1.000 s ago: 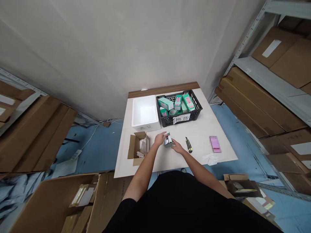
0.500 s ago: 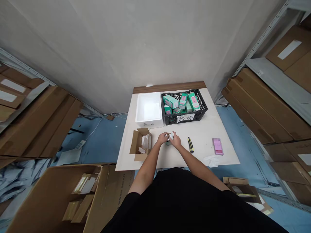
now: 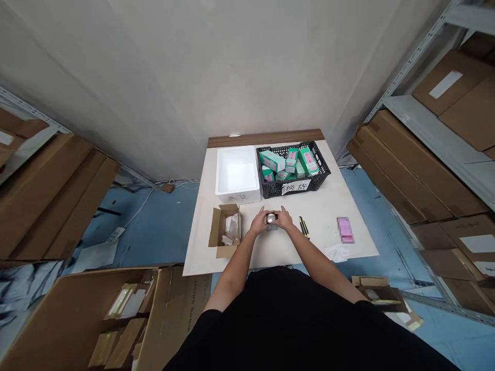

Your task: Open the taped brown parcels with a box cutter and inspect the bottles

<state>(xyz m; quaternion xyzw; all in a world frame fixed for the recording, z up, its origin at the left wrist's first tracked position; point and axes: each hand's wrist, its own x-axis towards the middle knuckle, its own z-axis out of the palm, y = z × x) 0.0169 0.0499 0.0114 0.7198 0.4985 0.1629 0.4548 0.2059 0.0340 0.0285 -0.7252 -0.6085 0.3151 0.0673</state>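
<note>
My left hand [image 3: 259, 222] and my right hand [image 3: 283, 219] close on a small container with a shiny, round, silver top [image 3: 271, 218] from its two sides. It is held just over the front middle of the table; its exact kind is too small to tell. Beside my left forearm stands an open cardboard box [image 3: 212, 234] with white paper-like packing [image 3: 232, 226] inside. To the right of my right hand lies a yellow and black utility knife [image 3: 304, 227].
Behind my hands stand a white bin [image 3: 237, 197] and a black plastic crate [image 3: 273, 190] full of green-and-pink boxes [image 3: 291, 160]. A pixelated pink item [image 3: 345, 230] and crumpled white plastic [image 3: 336, 253] lie at right. A big carton [image 3: 181, 309] is at lower left; loaded shelves flank both sides.
A white piece between my fingers is no longer seen, and the container's silver top now shows. My right hand has shifted slightly right. The view has turned a little.
</note>
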